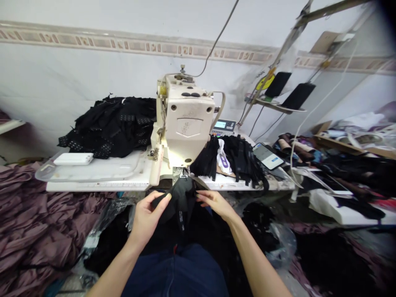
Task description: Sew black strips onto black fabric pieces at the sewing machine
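Observation:
A cream sewing machine (pixel 185 123) stands on a white table (pixel 102 181) straight ahead. Under its needle lies a black fabric piece (pixel 182 194) that hangs down toward my lap. My left hand (pixel 148 216) pinches the left edge of this black piece, thumb on top. My right hand (pixel 215 202) grips its right edge just below the machine's foot, fingers closed on the cloth.
A heap of black pieces (pixel 114 126) lies left of the machine, black strips (pixel 238 159) to its right. A white box (pixel 73 159), a phone (pixel 268 156), two more phones on a shelf (pixel 287 93), purple cloth (pixel 27 222) at left, clutter at right.

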A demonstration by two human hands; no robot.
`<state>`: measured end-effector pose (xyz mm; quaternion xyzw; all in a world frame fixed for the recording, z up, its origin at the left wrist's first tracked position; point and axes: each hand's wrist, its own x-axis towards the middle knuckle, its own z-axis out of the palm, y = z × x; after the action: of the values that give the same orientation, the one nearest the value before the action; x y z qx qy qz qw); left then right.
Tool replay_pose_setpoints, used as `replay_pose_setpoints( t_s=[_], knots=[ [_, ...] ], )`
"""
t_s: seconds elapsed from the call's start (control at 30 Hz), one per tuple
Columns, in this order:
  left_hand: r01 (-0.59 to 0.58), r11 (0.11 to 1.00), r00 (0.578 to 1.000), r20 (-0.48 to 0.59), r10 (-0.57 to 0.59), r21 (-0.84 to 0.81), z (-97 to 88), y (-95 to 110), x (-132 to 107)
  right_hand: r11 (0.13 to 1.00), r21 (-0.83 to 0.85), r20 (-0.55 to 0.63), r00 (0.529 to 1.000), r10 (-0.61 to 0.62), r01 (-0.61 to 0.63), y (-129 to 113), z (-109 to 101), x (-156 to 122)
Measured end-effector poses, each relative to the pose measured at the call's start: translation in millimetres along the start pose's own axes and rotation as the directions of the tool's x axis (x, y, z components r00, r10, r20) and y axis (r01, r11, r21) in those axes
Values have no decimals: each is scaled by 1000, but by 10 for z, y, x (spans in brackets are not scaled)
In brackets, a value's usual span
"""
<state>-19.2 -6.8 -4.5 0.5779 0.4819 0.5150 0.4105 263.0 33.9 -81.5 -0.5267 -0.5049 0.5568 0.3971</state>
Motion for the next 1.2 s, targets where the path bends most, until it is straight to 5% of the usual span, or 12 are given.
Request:
replay_pose_setpoints(
  t_s=[0.13, 0.23, 0.37, 0.4, 0.43, 0.47, 0.57, 0.63, 0.83, 0.97, 1.07, 1.2],
  knots=[
    [-88, 995, 996, 11, 87, 44, 108, 132, -179, 934, 351, -77, 992, 98, -65, 131, 101, -33],
    [-350, 933, 921, 213, 325, 89, 208, 288, -411, 900, 433, -209, 965, 157, -52, 184, 184, -72],
    [-652, 756, 479, 738, 475, -64, 348, 350, -697, 887, 456, -216, 957, 192, -74, 147, 273, -194],
    [-648, 752, 398, 787, 471, -121, 387, 320, -733, 883, 464, -199, 961, 190, -78, 119, 283, -241],
    [-610, 777, 391, 795, 464, -153, 425, 275, -748, 876, 476, -171, 968, 183, -82, 87, 285, -296],
    [-544, 826, 465, 766, 443, -147, 458, 216, -741, 868, 488, -130, 976, 174, -90, 52, 281, -356],
    [-273, 962, 860, 446, 245, -3, 510, -14, -607, 858, 494, 43, 990, 134, -138, -50, 243, -548],
    [-141, 988, 957, 264, 118, 70, 506, -176, -479, 869, 462, 152, 981, 118, -176, -105, 222, -659],
    [157, 988, 813, 567, -130, 1, 501, -429, -372, 916, 381, 195, 979, 56, -128, -239, 286, -757],
    [178, 984, 816, 558, -148, 2, 474, -327, -422, 962, 271, 140, 990, -10, -29, -350, 345, -714],
    [84, 994, 871, 481, -105, 66, 390, -122, -420, 976, 213, 101, 992, -74, 52, -478, 375, -694],
    [-283, 921, 929, 315, 194, 269, 261, 186, -352, 971, 128, 32, 978, -207, 202, -761, 440, -644]
  ],
)
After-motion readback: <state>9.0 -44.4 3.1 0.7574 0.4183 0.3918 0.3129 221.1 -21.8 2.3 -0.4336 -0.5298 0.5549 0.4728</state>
